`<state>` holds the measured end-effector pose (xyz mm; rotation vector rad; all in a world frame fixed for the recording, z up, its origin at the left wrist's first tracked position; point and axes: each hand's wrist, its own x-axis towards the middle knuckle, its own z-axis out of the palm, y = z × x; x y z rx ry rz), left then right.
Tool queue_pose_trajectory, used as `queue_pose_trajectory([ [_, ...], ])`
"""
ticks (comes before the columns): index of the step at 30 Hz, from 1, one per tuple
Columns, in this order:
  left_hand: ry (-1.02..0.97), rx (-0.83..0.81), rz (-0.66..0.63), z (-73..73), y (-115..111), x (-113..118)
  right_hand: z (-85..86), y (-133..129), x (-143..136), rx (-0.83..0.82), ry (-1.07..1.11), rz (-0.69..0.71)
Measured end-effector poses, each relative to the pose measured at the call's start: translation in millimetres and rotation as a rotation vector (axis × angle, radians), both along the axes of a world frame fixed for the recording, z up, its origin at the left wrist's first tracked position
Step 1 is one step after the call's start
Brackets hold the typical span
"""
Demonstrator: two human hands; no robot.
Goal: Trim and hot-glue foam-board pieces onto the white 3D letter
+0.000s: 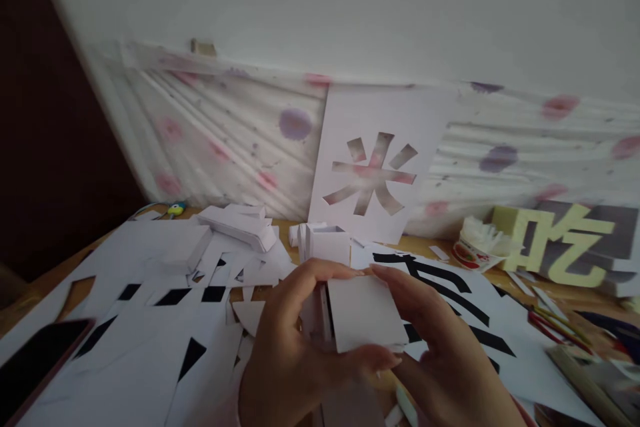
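A white folded paper piece (367,313) with a squarish top face is held between my two hands, low in the middle of the view. My left hand (300,340) curves round its left side, with fingertips at the far edge and the thumb along the near edge. On the right side my right hand (440,340) grips it, fingertips at the far corner; its thumb is partly hidden. Just beyond the hands stands a small white paper box (327,243) with an open top.
Cut paper sheets (145,333) cover the left side, with a phone (40,367) at the near left. A cut-out sheet (425,127) leans on the wall. A paper bowl (475,247), yellow letter shapes (533,240) and pliers (560,327) lie to the right.
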<state>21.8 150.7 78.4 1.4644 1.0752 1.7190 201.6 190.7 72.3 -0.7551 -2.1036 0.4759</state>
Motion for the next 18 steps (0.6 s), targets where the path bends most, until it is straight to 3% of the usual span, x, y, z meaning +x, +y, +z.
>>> queue_pose_trajectory([
  [8,0.046,-0.009,0.021,-5.1,-2.7,-4.7,-4.9,-2.0,1.1,0.007,0.002,-0.041],
  [13,0.001,-0.011,-0.063,-3.9,-0.1,-7.8,1.1,-3.7,-1.9,0.032,-0.002,-0.036],
  [18,0.049,-0.007,-0.021,-4.1,-0.9,-8.2,4.6,-3.3,-5.9,0.025,0.008,-0.010],
])
